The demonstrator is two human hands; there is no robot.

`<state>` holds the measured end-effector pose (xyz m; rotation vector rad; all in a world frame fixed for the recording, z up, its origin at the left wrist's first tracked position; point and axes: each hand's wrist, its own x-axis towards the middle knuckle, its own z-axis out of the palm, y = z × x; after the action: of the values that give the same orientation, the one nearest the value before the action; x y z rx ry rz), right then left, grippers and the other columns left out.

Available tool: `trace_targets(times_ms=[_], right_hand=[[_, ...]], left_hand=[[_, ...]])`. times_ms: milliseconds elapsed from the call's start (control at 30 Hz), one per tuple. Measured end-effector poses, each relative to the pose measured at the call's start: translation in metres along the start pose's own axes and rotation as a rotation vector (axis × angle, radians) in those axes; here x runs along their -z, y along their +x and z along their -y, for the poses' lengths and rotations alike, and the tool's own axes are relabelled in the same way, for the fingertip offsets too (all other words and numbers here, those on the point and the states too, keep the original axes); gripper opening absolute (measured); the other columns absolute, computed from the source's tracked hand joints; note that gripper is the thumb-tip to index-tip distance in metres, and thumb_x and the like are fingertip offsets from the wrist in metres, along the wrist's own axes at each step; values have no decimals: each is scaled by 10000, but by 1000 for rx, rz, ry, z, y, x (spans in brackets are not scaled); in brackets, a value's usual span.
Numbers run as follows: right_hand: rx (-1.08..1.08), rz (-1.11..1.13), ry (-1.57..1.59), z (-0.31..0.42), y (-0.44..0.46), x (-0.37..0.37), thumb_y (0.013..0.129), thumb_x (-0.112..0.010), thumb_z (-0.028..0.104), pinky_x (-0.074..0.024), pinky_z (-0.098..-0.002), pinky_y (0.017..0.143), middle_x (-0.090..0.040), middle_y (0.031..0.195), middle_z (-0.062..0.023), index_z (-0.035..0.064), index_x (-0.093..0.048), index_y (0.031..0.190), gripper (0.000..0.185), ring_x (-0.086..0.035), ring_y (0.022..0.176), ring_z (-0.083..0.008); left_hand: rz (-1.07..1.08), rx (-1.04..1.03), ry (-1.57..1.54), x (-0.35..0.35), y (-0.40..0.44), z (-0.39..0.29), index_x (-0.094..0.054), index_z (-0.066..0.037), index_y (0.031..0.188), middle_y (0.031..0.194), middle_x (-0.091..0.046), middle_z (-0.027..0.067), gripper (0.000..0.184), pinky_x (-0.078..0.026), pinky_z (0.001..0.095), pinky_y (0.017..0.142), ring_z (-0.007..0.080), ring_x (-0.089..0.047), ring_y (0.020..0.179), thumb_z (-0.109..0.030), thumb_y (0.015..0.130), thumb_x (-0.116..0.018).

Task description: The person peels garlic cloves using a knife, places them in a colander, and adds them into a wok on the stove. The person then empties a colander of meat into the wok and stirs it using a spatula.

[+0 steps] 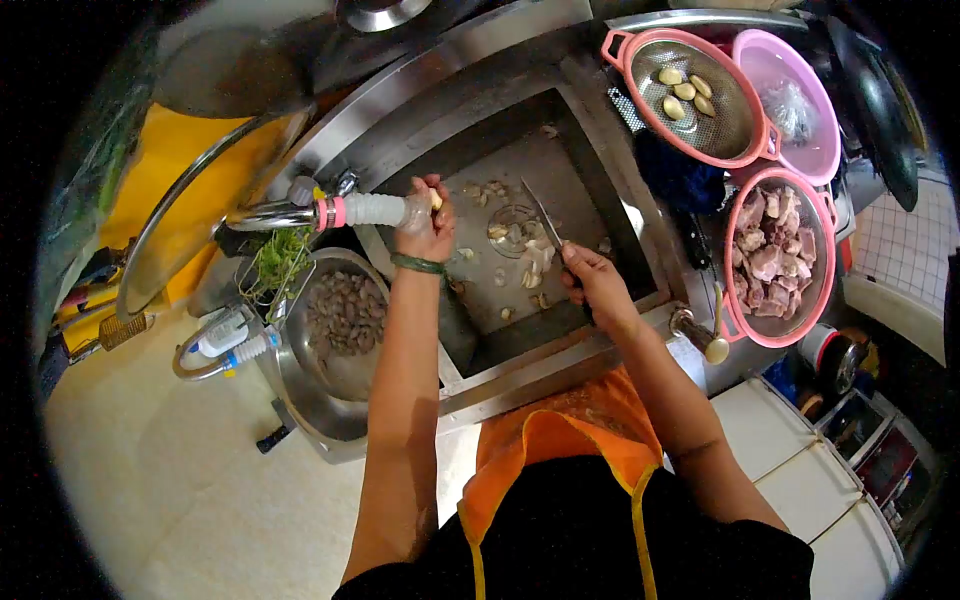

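Note:
My left hand (428,235) is beside the end of the ribbed faucet hose (375,210), its fingers closed around a pale garlic clove (436,199). In my right hand (598,288) is a knife (545,217), gripped by its dark handle with the blade pointing up and left over the sink. Below both hands, garlic peels and pieces (538,262) lie on the bottom of the steel sink (590,190), around the drain strainer (512,228). Several peeled garlic cloves (675,107) rest in a pink-rimmed colander (740,150) at the upper right.
Chunks of raw meat (768,262) fill another pink colander (830,270) on the right. A pink bowl (828,150) holds a clear plastic bag. On the left, a smaller basin (345,418) contains many brownish pieces, with green herbs (282,262) beside it. A metal tap (700,335) stands near the sink's right corner.

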<state>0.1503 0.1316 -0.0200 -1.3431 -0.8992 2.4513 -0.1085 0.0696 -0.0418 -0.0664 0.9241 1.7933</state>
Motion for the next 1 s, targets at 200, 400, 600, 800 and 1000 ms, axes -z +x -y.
trace_targets(times_ms=[200,400,600,800,1000], right_hand=[[-42,35,6,-11,7,15,873,-569,371,-319,-184,473,-471,667,48,83,-591,937,295,-411,569,-49],[-38,6,29,-9,9,13,879,-566,348,-309,-182,465,-461,628,50,81,-595,985,289,-399,528,-47],[-35,18,-26,-5,10,9,901,-510,386,-283,-195,455,-436,630,29,117,-540,859,274,-336,507,-52],[-113,37,-24,0,11,7,906,-457,450,-298,-216,491,-419,644,22,89,-566,938,378,-351,542,-70],[304,70,-332,-7,22,-19,911,-514,290,-351,-183,587,-488,740,26,105,-470,1293,426,-383,641,-53]], left_hand=[[26,-74,287,1,-4,14,-508,-96,1006,870,-546,31,170,-354,198,461,94,-461,602,-216,892,-548],[21,69,160,12,-5,18,-527,-93,964,856,-558,31,188,-338,201,422,91,-458,582,-271,906,-523],[-48,44,130,0,-6,21,-529,-68,1095,945,-580,58,256,-424,220,548,127,-533,705,-231,899,-536],[-6,74,191,9,-10,19,-560,-47,1063,951,-596,51,217,-459,274,701,168,-581,807,-155,876,-568],[-112,57,155,-2,-24,29,-576,-28,1003,917,-605,63,149,-488,297,749,189,-586,826,-50,859,-545]])
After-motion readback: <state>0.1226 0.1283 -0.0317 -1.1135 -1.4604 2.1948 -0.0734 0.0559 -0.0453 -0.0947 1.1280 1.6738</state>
